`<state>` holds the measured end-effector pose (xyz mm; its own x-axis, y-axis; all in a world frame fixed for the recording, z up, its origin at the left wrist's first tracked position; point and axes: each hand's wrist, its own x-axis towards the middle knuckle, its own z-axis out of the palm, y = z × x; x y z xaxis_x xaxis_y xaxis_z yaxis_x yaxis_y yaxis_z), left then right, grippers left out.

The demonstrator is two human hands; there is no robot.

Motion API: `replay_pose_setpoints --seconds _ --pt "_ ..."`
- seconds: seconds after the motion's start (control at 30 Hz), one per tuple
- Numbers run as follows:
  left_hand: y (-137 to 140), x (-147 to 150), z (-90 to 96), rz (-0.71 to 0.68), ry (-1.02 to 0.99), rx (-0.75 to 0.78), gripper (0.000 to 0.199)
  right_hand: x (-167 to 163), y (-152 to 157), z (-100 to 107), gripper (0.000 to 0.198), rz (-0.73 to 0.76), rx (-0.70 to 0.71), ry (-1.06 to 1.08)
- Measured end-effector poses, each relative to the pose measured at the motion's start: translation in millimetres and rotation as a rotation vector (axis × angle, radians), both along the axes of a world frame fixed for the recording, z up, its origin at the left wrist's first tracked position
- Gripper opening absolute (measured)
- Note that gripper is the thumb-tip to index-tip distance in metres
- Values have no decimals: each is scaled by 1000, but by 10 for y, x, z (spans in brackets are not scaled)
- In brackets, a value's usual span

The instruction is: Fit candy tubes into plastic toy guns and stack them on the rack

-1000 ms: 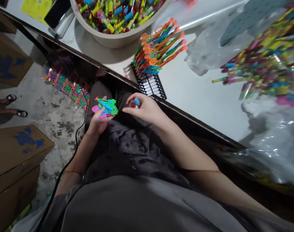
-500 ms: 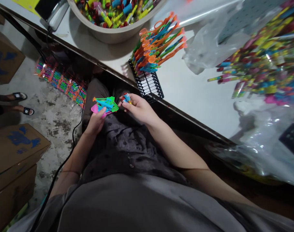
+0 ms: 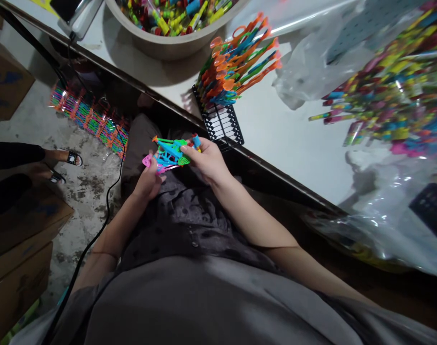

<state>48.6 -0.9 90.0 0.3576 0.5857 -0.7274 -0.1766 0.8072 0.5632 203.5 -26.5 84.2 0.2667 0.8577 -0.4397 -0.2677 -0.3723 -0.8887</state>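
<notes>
Above lap — L hand & R hand on plastic pcs — partly hidden.

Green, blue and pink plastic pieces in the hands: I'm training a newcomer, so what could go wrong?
The plastic pieces could slip from the left hand or right hand onto the dark-clothed lap. The small blue-and-red cylinder in the right hand might drop. A bump could shift the black slatted rack near the white table's edge.

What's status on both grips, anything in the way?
Left grip closed on colourful plastic pieces. Right grip: thumb on same pieces, also holding small blue-and-red piece. No obstruction visible between them.
</notes>
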Motion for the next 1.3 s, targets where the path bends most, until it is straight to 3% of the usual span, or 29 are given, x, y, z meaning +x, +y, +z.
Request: replay_pose_setpoints --seconds 0.13,0.2,0.43,0.6,0.8,1.0,1.17,1.3 --pt "47 3 -21 -71 31 -307 46 99 5 -37 52 -72 -29 1" --pt "47 41 -5 -73 53 -332 43 121 0 -33 52 -70 -34 20" --pt "-32 195 71 22 -169 -9 34 97 -46 7 49 65 -22 1" --pt "-37 201 22 37 -27 186 40 135 -77 0 45 233 19 -126" --pt "5 122 -7 -47 61 261 40 249 -117 90 47 388 88 -174" --pt "52 89 68 -107 133 343 36 303 -153 8 52 356 131 -145" --pt "62 81 42 -150 163 393 35 252 -166 -117 39 323 117 -112" --pt "51 62 -23 -176 193 464 35 277 -164 -83 34 344 84 -158"
